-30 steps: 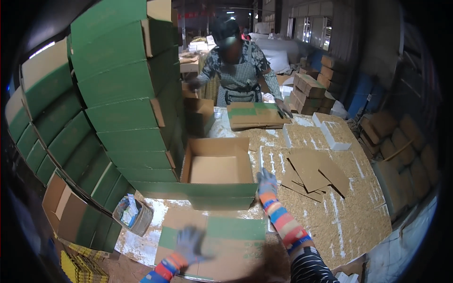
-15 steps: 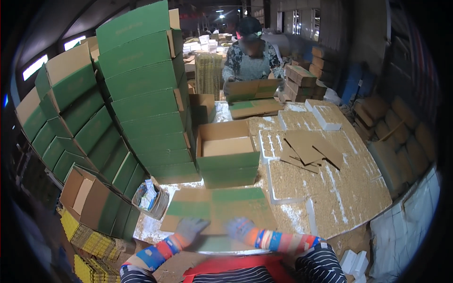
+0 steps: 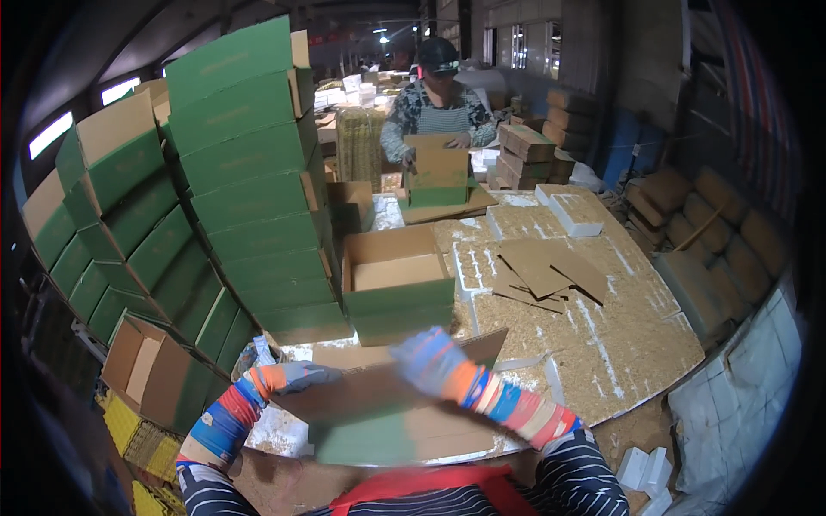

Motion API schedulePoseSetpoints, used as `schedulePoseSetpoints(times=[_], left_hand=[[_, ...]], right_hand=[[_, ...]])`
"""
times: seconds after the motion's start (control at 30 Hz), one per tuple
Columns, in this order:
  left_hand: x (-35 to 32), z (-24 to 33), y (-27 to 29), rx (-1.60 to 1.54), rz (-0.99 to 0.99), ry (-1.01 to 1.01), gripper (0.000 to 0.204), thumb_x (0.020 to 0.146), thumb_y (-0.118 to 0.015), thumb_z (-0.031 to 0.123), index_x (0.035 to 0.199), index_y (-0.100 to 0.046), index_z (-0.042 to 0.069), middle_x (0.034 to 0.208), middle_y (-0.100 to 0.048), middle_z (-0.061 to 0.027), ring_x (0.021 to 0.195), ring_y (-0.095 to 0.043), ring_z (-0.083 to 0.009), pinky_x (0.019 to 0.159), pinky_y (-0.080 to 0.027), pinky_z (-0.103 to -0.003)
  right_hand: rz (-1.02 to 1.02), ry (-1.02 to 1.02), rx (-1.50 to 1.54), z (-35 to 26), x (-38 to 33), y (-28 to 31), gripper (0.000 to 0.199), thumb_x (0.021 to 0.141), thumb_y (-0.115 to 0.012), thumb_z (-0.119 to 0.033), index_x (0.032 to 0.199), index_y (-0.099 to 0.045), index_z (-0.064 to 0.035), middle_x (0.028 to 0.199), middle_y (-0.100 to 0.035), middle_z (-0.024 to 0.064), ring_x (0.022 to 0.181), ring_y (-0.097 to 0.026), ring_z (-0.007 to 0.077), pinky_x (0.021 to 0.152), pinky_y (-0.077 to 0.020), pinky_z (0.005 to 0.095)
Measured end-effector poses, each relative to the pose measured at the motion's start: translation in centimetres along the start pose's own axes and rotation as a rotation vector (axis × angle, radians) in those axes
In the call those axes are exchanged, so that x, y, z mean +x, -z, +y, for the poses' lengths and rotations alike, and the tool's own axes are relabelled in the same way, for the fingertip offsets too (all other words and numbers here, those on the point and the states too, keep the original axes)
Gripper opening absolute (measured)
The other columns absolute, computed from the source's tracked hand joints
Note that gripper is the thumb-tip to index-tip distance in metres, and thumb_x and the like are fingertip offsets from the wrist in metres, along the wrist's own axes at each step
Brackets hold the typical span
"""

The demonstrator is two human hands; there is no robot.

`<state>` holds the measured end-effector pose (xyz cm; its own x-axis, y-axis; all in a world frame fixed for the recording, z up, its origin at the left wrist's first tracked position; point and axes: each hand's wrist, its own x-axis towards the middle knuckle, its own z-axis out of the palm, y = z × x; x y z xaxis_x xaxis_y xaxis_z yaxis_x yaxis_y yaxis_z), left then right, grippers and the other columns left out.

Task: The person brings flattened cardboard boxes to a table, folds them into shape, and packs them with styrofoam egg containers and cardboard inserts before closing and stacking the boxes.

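Note:
A green and brown cardboard box point(image 3: 379, 430), partly unfolded, stands tilted on the table right in front of me. My left hand point(image 3: 303, 377), in a grey glove, lies with stretched fingers along its upper left edge. Over the upper edge, right of the middle, is my right hand point(image 3: 428, 361), also gloved; motion blurs its fingers, so their grip is unclear. Just beyond stands an open-topped box point(image 3: 397, 305) with a bare inside, on top of another green box.
Tall stacks of green boxes point(image 3: 249, 185) rise at the left. Boards point(image 3: 551, 267) lie on the rough brown-and-white slabs point(image 3: 594, 344) at the right. Across the table a co-worker point(image 3: 439, 112) handles another box point(image 3: 439, 172). Yellow trays point(image 3: 129, 430) are at lower left.
The flat cardboard has been lifted and partly opened into a box shape. My left hand has moved left and up; my right hand has risen. The co-worker's cardboard now stands as a box.

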<state>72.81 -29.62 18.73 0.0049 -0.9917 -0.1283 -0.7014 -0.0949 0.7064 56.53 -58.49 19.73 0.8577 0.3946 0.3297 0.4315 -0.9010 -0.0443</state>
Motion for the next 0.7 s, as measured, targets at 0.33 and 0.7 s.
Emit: schedulePoseSetpoints(times=[0.33,0.7], left_hand=[[0.1,5.7,-0.5,0.201,0.397,0.532,0.064,0.074,-0.071,0.022,0.131,-0.048,0.007,0.115,-0.062,-0.0152,0.109,-0.059,-0.0241,0.092,-0.046,-0.034],[2.5,7.7,-2.5,0.365,0.398,0.528,0.070,0.079,-0.063,0.047,0.138,-0.043,0.015,0.118,-0.054,-0.0238,0.101,-0.057,-0.0353,0.090,-0.046,-0.037]], right_hand=[[0.151,0.090,0.146,-2.1,-5.7,0.1,0.023,0.074,-0.064,-0.032,0.086,-0.065,-0.0120,0.095,-0.062,0.0061,0.106,-0.053,0.0284,0.099,-0.0345,0.0513],[-0.460,0.209,1.050,1.3,-3.8,-6.5,0.070,0.086,-0.059,-0.045,0.143,-0.032,-0.0135,0.137,-0.043,0.0169,0.123,-0.046,0.0299,0.104,-0.0372,0.0399]])
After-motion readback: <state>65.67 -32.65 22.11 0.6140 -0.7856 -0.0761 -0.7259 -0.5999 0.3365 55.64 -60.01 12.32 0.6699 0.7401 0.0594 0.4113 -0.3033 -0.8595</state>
